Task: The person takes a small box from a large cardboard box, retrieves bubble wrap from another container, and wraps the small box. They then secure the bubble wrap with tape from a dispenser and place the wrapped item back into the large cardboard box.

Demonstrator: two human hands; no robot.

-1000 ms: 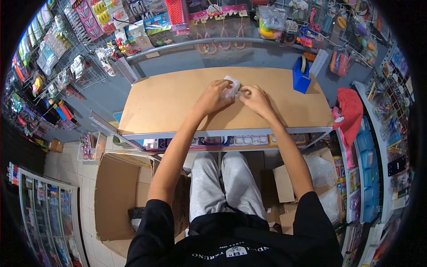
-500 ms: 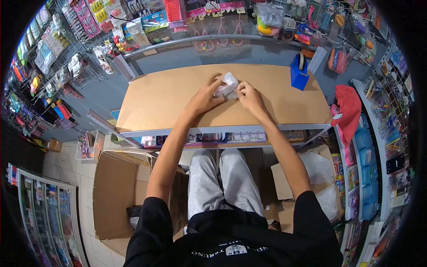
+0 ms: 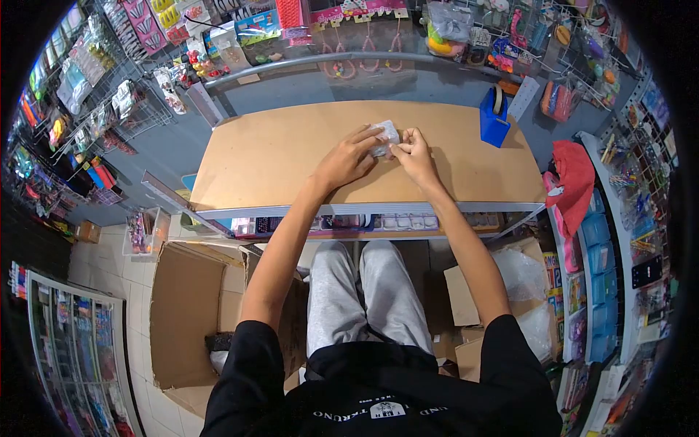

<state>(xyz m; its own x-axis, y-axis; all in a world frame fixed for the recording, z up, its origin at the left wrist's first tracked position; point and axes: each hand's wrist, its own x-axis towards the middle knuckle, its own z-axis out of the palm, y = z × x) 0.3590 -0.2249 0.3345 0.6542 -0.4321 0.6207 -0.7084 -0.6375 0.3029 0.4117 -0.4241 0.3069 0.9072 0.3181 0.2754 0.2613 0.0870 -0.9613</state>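
A small clear plastic packet with whitish contents [image 3: 386,134] lies on the wooden tabletop [image 3: 269,156]. From its left side my left hand [image 3: 348,162] presses on it, with the fingertips over its edge and the palm down by the table. On the right, my right hand [image 3: 415,156] is pinched at the packet's lower right edge, thumb and index finger together. What exactly sits inside the packet is too small to tell.
A blue tape dispenser [image 3: 494,124] stands at the table's back right. Hanging goods cover the wall rack behind a metal rail [image 3: 291,66]. Open cardboard boxes [image 3: 186,320] flank my legs, and a red cloth [image 3: 571,178] hangs at the right.
The packet now lies flatter and slightly further right. My left hand has shifted right and spread more over it. My right hand has turned a little, its fingers raised differently at the packet's edge.
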